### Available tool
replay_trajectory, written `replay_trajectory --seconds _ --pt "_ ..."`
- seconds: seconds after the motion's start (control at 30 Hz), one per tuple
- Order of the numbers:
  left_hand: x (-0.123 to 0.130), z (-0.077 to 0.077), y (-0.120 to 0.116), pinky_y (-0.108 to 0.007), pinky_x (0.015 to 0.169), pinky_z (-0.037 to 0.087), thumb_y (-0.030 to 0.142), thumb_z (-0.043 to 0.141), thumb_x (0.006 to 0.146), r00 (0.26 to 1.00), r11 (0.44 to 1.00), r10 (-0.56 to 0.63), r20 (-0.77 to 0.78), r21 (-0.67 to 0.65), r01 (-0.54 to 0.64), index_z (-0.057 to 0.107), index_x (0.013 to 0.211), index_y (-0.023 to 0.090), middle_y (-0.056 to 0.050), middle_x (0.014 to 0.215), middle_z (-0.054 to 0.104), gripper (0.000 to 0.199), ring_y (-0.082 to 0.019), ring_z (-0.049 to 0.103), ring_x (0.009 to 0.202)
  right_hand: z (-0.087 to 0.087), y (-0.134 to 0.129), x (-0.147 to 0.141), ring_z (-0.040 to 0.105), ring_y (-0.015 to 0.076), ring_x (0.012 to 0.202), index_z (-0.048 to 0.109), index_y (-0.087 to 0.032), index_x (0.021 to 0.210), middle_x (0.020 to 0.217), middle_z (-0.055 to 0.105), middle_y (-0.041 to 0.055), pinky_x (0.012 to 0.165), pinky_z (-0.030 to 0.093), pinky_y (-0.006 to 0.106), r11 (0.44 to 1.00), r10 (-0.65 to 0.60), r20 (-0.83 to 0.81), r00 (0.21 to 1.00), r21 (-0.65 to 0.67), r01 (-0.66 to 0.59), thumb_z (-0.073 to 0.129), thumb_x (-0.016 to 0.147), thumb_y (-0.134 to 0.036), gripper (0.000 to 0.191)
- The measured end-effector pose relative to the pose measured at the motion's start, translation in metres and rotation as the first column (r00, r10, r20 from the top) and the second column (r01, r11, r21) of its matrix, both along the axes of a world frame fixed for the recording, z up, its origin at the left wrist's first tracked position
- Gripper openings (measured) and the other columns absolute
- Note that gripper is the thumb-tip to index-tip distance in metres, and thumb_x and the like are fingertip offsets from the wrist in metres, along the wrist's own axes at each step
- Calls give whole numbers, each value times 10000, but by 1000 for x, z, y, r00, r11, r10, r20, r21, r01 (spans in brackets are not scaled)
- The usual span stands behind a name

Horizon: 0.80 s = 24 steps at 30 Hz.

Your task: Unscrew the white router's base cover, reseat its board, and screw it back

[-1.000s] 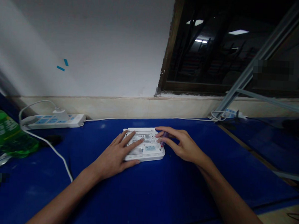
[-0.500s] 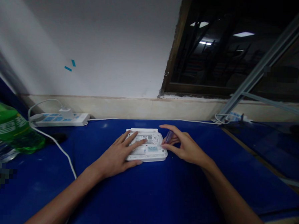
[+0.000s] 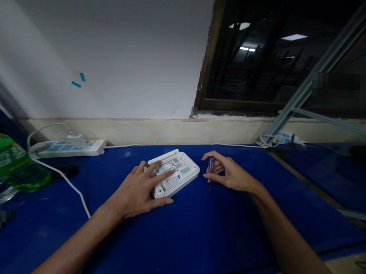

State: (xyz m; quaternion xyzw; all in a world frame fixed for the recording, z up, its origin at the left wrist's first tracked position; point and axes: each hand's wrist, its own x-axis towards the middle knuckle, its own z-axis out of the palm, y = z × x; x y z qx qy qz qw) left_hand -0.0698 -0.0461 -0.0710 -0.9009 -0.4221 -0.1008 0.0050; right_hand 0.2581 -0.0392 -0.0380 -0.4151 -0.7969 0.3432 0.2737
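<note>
Since the earlier view, the white router (image 3: 183,168) has been turned to a slant, underside up, and the right hand (image 3: 233,174) has come off it. That hand now sits just to the router's right, fingers closed on a small purple-handled screwdriver (image 3: 211,167), held upright, tip down. The left hand (image 3: 136,189) lies open, fingers spread across the router, pressing it to the blue counter (image 3: 227,221). Beyond the left hand are a power strip (image 3: 67,148), its white cable (image 3: 62,177) and a green bottle (image 3: 6,164).

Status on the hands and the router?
Left hand spread on white router, router lying angled. Right hand pinching purple-handled screwdriver, apart from router. White cable left of that hand, not touching.
</note>
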Motion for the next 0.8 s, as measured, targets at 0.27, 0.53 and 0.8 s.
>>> replay_trajectory --seconds 0.27,0.53,0.8 --pt "-2 13 -3 -520 1019 464 684 632 810 986 987 -158 62 -18 159 483 1422 272 -126 1405 504 752 -335 544 1216 -6 5 3 725 184 713 487 -251 1225 819 716 12 663 588 320 999 -28 -33 999 -25 27 708 853 -286 434" --pt "7 -3 0 -577 1082 378 749 550 832 993 995 -88 82 48 84 390 1480 329 -109 1531 393 789 -369 381 1376 6 -10 -22 745 196 739 444 -246 1192 871 714 24 696 609 334 998 -55 -326 944 17 64 720 855 -288 438" --pt "21 -7 -9 -598 1049 397 766 493 848 997 997 49 65 60 -52 431 1465 286 -128 1505 432 785 -389 485 1275 -3 -15 -53 744 192 722 434 -262 1184 878 709 12 635 625 314 992 -58 -557 829 60 110 751 822 -228 482"
